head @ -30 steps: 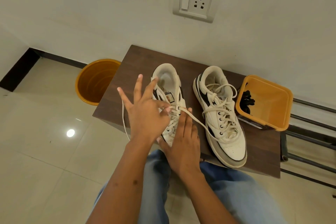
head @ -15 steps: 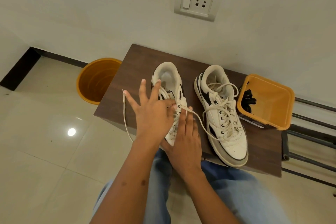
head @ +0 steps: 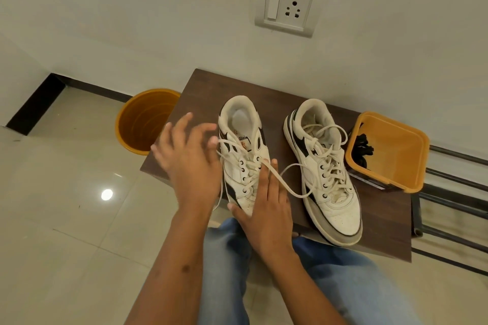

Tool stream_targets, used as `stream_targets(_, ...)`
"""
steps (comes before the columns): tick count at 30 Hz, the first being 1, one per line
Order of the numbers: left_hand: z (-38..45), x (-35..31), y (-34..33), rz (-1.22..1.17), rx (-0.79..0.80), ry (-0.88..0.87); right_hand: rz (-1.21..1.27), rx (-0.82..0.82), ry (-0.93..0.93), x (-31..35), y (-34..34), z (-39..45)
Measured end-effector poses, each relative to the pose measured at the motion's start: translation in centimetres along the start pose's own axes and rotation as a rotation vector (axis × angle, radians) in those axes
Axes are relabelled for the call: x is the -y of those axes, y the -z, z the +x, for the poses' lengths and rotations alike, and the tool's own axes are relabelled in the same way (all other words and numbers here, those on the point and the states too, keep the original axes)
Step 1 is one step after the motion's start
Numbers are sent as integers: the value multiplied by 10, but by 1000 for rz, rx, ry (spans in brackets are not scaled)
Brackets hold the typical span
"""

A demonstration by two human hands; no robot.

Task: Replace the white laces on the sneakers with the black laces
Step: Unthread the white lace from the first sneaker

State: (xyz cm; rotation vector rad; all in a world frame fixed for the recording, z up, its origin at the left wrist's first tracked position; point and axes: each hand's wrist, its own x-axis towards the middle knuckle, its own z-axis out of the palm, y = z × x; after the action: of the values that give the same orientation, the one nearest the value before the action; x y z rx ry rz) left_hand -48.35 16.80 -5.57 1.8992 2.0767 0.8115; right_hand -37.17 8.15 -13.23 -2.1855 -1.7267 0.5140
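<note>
Now left hand point(head: 192, 166) pulls flat white lace point(head: 280, 179) from leather sneaker point(head: 244, 150)

L hand point(head: 190, 166) tugs white lace point(head: 229, 143); R hand point(head: 266, 208) flat on sneaker point(head: 244, 155).

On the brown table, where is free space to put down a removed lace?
The table is bare behind both sneakers by the wall, and in the strip between the left sneaker and right sneaker. The right end is crowded by the yellow container.

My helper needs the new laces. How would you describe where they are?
On the dark wooden bench under the wall socket, look right of both sneakers. The black laces lie bundled inside the square orange container, the only dark thing in it.
</note>
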Motion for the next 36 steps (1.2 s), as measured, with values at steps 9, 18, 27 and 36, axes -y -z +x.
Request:
stream_targets(9, -6, -37, -15, 319, 303, -184, -24, -36, 24, -2, -2, -1)
stream_targets(18, 7, 1, 5, 69, -81, 154, 2, 62, -11, 1, 6, 0)
stream_targets(27, -5, -31, -18, 380, 350, -198, -39, -42, -28, 0, -4, 0)
stream_targets(36, 10, 8, 12, 39, -217, 116, -47, -16, 1, 0, -1, 0)
